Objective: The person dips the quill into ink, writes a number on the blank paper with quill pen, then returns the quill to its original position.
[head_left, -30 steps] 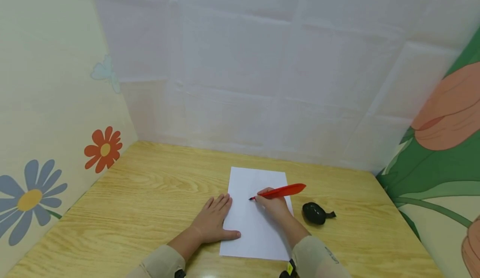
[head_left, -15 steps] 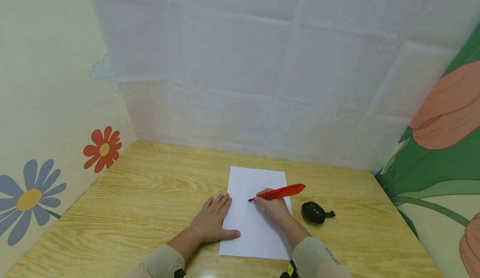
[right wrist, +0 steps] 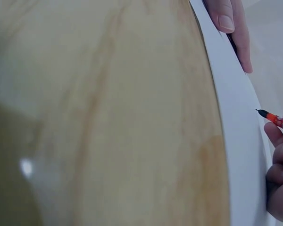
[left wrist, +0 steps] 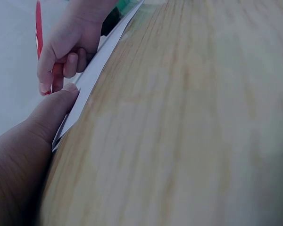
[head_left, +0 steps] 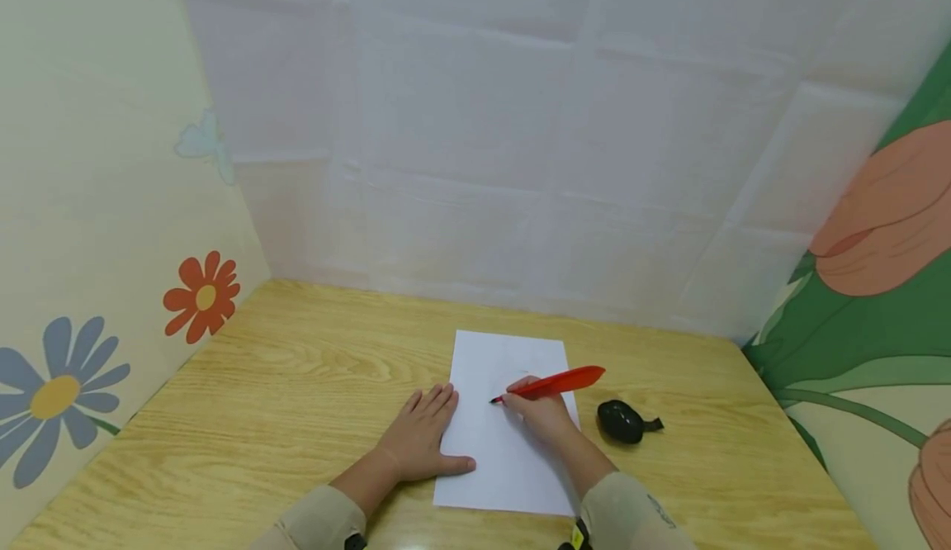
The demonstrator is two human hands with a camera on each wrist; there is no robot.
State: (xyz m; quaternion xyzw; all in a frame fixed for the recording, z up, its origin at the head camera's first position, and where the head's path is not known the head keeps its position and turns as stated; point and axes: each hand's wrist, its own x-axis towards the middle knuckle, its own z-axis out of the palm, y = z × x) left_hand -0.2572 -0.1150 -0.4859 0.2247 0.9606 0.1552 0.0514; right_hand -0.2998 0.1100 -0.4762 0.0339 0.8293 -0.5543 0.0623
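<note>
A white sheet of paper lies on the wooden table. My left hand rests flat on the table at the sheet's left edge, fingers straight, thumb on the paper. My right hand grips a red pen and holds its dark tip on the sheet's middle. In the left wrist view the left thumb presses the paper while the right hand grips the pen. The right wrist view shows the pen tip just above the paper.
A small black object with a tail lies on the table just right of the paper. Walls close the table in: a flower-print panel on the left, white quilted sheeting behind, and a tulip-print panel on the right.
The pen tip has crept slightly down and left across the paper. The left hand has stayed in place.
</note>
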